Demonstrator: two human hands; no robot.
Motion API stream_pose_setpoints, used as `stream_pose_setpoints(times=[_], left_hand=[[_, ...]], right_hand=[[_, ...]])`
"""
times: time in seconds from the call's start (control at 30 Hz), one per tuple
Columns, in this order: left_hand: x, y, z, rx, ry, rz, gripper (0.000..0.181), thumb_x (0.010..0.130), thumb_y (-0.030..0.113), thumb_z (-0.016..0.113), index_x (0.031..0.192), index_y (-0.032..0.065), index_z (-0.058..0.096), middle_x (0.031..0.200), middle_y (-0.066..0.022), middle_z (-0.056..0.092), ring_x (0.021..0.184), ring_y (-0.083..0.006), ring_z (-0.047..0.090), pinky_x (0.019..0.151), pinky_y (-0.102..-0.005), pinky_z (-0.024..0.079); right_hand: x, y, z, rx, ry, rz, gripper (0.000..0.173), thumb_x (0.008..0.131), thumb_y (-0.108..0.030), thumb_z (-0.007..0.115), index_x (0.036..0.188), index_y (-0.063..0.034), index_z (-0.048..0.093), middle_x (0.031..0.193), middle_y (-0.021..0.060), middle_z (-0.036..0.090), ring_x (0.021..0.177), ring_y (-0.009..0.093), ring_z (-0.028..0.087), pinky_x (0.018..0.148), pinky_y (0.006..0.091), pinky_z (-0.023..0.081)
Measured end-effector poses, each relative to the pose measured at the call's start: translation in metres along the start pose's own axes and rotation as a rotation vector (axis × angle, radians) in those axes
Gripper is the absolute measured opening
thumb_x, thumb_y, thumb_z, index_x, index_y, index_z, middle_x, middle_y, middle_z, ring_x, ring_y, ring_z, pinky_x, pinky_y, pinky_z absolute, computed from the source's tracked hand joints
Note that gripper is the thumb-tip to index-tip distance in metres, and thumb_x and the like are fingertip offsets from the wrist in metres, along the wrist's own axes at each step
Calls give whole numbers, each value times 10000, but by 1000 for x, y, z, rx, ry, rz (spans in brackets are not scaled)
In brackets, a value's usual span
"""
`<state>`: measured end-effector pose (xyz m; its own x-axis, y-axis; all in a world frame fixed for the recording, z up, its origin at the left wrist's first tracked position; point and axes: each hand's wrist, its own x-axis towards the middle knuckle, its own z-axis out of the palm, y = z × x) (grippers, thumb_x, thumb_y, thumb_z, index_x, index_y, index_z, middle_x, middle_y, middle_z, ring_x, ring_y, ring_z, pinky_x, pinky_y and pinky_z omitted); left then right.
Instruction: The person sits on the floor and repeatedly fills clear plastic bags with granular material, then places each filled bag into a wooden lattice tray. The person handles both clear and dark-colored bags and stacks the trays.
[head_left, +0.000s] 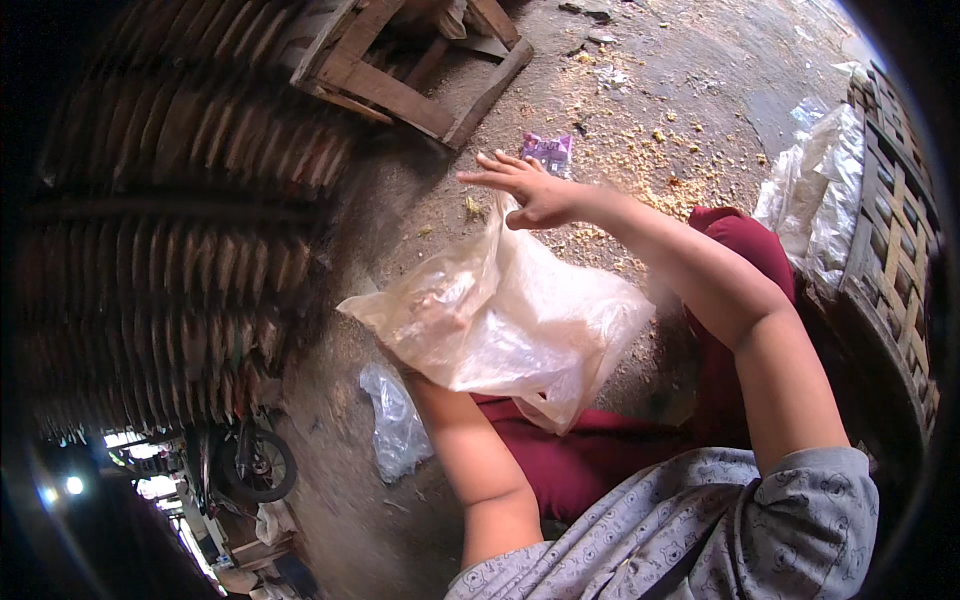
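Observation:
A translucent whitish plastic bag (555, 315) spreads over my lap, one fold of it rising to a peak. My left hand (439, 311) shows dimly through the film at the bag's left part; whether it is inside or behind the bag, and how its fingers lie, is hidden. Above the peak, my right hand (521, 187) reaches out with fingers apart, the thumb side close to the plastic; it grips nothing visible. Just beyond its fingers lies a small purple packet (549, 152) on the ground.
A wooden frame (397, 97) stands at the upper left beside stacked, ridged material (165, 300). Yellowish crumbs (645, 165) litter the ground. Clear plastic (814, 187) hangs at a woven basket (892, 247) on the right. Crumpled clear plastic (394, 424) lies left of my legs; a wheel (255, 465) is farther left.

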<state>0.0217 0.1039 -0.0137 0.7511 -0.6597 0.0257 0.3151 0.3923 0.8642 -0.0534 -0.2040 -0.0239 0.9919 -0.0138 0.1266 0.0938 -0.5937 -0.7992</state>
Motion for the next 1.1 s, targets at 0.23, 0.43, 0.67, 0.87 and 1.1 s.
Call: stream_pose_setpoints(times=[0.23,0.43,0.67,0.87,1.1], left_hand=[[-9,15,-7,51,92,73,511,993,358,549,1315,-39,543,1291,-194,613,1110,-309,649,925,-449,553],[-14,30,-11,136,251,209,512,1000,370,541,1315,-34,543,1293,-189,611,1109,-309,646,948,-447,533],[-17,53,-16,261,461,404,514,1008,383,532,1315,-28,543,1296,-183,608,1109,-309,642,974,-445,510],[-19,74,-13,454,614,589,516,1014,395,524,1315,-23,543,1298,-178,606,1109,-310,639,996,-443,490],[-15,73,21,512,551,652,518,1022,409,515,1316,-18,542,1300,-172,604,1109,-310,634,1022,-440,467]], right_hand=[[13,28,7,-102,-382,56,669,850,-423,729,1439,-178,526,1633,113,260,1528,339,137,1202,635,57],[18,76,25,173,-298,-40,339,904,-259,703,1104,14,698,974,131,737,894,245,707,831,385,564],[17,101,-8,271,-193,43,214,852,-189,683,945,-3,730,783,77,736,760,178,708,722,325,542],[12,93,-36,-74,4,170,151,837,-212,644,882,-112,746,743,59,711,729,208,698,674,374,538],[-32,58,-170,-385,1021,147,153,906,-166,571,967,-153,710,927,97,721,880,320,695,753,431,549]])
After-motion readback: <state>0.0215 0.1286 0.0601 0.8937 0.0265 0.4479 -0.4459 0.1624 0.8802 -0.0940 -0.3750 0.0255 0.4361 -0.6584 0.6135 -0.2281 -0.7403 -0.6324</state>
